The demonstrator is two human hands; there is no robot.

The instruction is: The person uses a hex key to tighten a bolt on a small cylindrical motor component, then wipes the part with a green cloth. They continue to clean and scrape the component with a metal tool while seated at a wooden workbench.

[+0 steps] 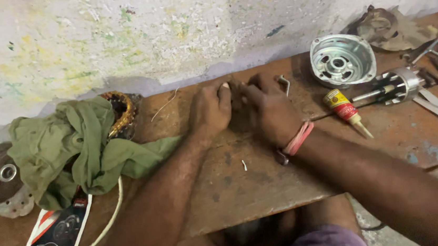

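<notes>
While both hands meet near the desk's (246, 189) far edge, the left hand (210, 109) and right hand (265, 108) curl their fingers together over something too small to make out. Near the right edge lies a yellow-and-red glue tube (345, 107). At the near left corner, a flat black, red and white printed packet (57, 237) sits under a green cloth (73, 146).

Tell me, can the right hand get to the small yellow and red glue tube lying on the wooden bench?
Probably yes: the glue tube lies just beside the right hand, with bare bench between them.
</notes>
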